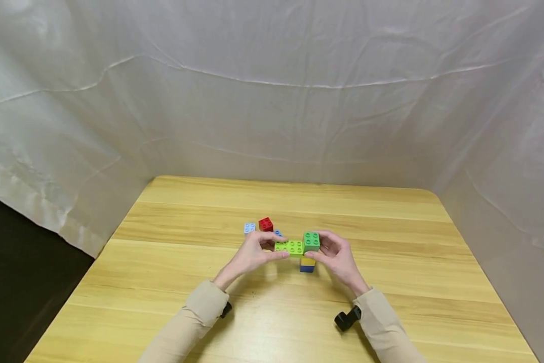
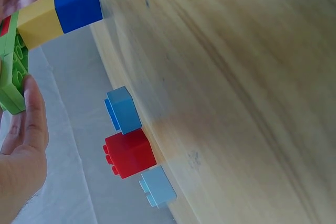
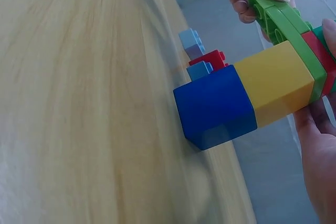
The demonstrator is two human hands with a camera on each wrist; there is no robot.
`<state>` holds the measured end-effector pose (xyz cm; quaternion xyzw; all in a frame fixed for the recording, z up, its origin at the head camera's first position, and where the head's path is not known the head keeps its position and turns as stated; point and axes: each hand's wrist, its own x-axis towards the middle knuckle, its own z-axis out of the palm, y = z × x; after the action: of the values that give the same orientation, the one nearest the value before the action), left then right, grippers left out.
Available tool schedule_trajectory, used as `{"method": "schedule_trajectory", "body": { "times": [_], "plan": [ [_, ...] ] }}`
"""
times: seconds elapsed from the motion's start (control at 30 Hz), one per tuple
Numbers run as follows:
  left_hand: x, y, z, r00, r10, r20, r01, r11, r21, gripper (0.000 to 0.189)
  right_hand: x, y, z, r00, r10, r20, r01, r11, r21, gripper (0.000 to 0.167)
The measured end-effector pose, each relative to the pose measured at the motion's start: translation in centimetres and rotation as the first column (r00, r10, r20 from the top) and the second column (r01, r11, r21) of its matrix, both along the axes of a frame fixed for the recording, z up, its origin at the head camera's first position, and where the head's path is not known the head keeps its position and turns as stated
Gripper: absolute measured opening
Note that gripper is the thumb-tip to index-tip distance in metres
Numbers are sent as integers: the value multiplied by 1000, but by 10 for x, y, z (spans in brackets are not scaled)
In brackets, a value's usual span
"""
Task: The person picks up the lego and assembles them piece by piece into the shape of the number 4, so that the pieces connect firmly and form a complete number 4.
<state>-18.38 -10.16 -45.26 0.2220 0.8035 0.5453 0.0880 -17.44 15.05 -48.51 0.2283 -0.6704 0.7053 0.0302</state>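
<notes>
Both hands hold one built piece of toy building bricks. Its column has a blue brick at the bottom, a yellow brick above it, then light green bricks, a thin red layer and a green brick on top. The light green part sticks out sideways to the left, in two layers. My left hand pinches its outer end between thumb and fingers. With thumb and fingers my right hand grips the column's upper part, around the green brick. Whether the blue brick touches the table, I cannot tell.
Behind the left hand, a light blue brick, a red brick and a mid-blue brick stand close together on the wooden table. Pale curtains hang around the table's back and sides.
</notes>
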Motion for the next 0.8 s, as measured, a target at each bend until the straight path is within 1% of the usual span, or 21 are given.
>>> {"method": "schedule_trajectory", "body": {
  "times": [0.27,0.4,0.6,0.73,0.8],
  "plan": [
    [0,0,-1,1000,3,-3,-3,1000,-4,37,-2,3,-3,999,42,6,-42,999,0,50],
    [0,0,-1,1000,-6,-12,7,1000,5,37,-1,3,-3,999,42,6,-42,999,19,50],
    [-2,-3,-2,999,-47,-22,47,999,2,38,0,4,-2,1000,4,19,-5,998,62,48],
    [-5,-8,-4,995,-93,-21,93,996,16,40,1,5,-1,1000,4,16,-5,998,68,48],
    [-7,-11,-4,994,-105,-16,105,994,31,41,0,4,0,1000,3,13,-3,998,63,48]
  ]
}}
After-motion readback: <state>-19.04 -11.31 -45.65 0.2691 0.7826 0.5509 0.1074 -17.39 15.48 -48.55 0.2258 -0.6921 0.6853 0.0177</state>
